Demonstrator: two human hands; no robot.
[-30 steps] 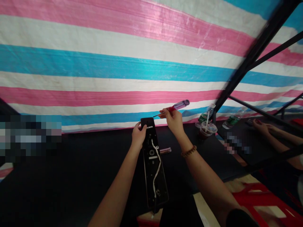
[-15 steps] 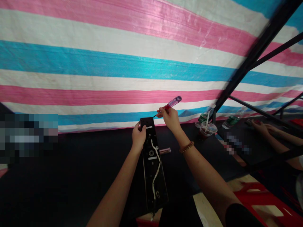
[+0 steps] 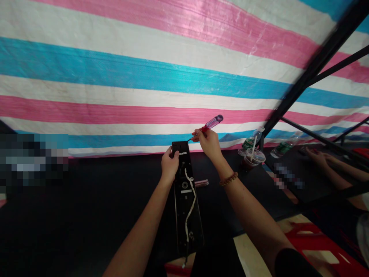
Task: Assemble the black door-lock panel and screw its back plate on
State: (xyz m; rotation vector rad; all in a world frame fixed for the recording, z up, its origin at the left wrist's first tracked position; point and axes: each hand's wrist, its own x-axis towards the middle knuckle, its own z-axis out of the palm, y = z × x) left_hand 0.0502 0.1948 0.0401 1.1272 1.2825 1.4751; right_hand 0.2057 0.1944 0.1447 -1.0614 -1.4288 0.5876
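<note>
A long black device panel (image 3: 188, 207) slants up from the near table edge, with a white cable (image 3: 191, 211) running along its face. My left hand (image 3: 169, 163) is closed around the panel's upper left side, thumb on the face. In my right hand (image 3: 210, 143) is a screwdriver (image 3: 213, 122) with a clear purple and red handle, held handle up and to the right. Its thin shaft points at the panel's upper right corner; I cannot tell whether the tip touches. Partly behind the panel, a second clear pinkish handle (image 3: 201, 182) lies on the table.
To the right stand a plastic cup (image 3: 253, 158) with a straw and green-labelled bottles (image 3: 278, 150). A black metal frame (image 3: 300, 94) crosses there. Another person's hands (image 3: 317, 156) rest farther right. Striped sheeting (image 3: 129, 111) hangs behind the black table (image 3: 115, 200).
My right hand has brought the screwdriver slightly left, closer to the panel's top corner. The left hand keeps its hold on the panel. The whole view has shifted a little.
</note>
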